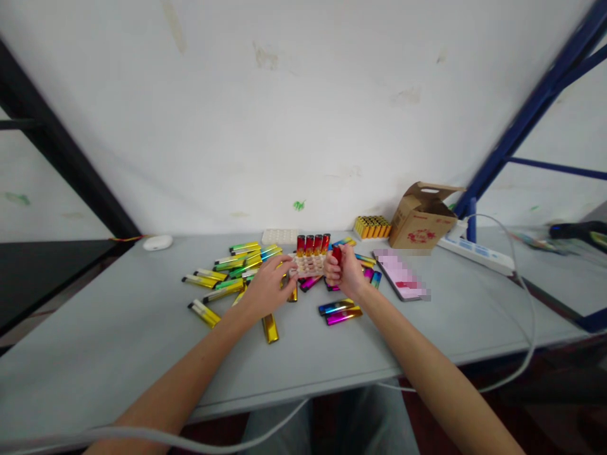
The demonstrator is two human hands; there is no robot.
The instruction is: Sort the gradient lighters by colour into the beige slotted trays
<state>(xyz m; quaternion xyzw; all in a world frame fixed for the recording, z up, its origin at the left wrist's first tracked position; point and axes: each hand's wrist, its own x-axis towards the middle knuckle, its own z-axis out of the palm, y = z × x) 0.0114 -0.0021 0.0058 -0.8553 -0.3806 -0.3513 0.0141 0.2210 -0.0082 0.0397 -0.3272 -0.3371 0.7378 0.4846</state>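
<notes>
My right hand (345, 270) is closed around a shiny red tube (337, 254) with a dark top, held upright beside the right end of a pale tray with holes (310, 264). Several red tubes with gold lower ends (310, 245) stand in a row along the tray's back side. At the tray's left end, my left hand (274, 284) grips its edge between thumb and fingers. Shiny yellow and green tubes with black ends (227, 287) lie loose to the left. Blue and magenta ones (342, 313) lie near my right hand.
Behind lies another pale tray (279, 236). A block of upright yellow cylinders (372, 227) stands near an open cardboard box (421, 221). A phone (398, 273) and a white power strip (477, 254) lie rightward. A white case (158, 242) sits far left. A white cable crosses the front.
</notes>
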